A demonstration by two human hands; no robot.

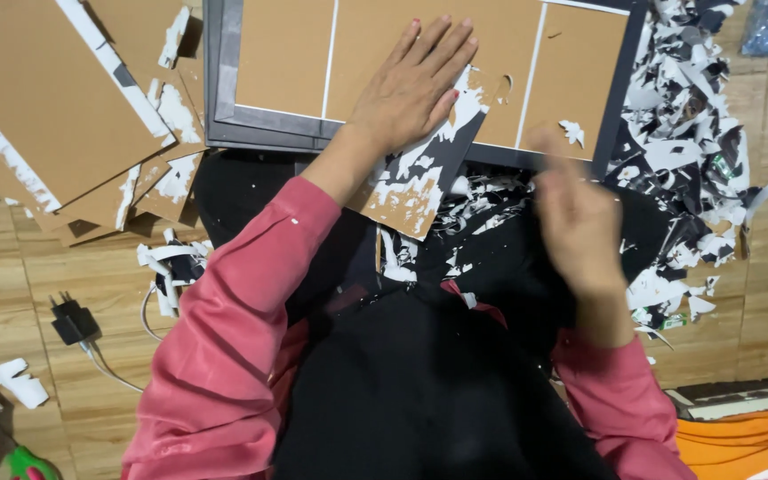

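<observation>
Left hand [415, 84] flat, fingers spread, on brown backing board [384, 53]; right hand [580, 222] blurred, grip unclear.

Left hand [412, 84] lies flat on the framed brown board [282, 53].

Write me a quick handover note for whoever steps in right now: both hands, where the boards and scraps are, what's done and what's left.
Left hand: flat, fingers spread, pressing on a brown board that lies over the dark frame.
Right hand: blurred in motion above the lap; whether it holds anything cannot be told.
Stack of brown boards: on the floor at left, with white strips of residue left on them.
Paper scraps: black and white, piled at right and on the lap.
Done: much paper seems already torn off.
Left: white patches remain on the pressed board.
</observation>
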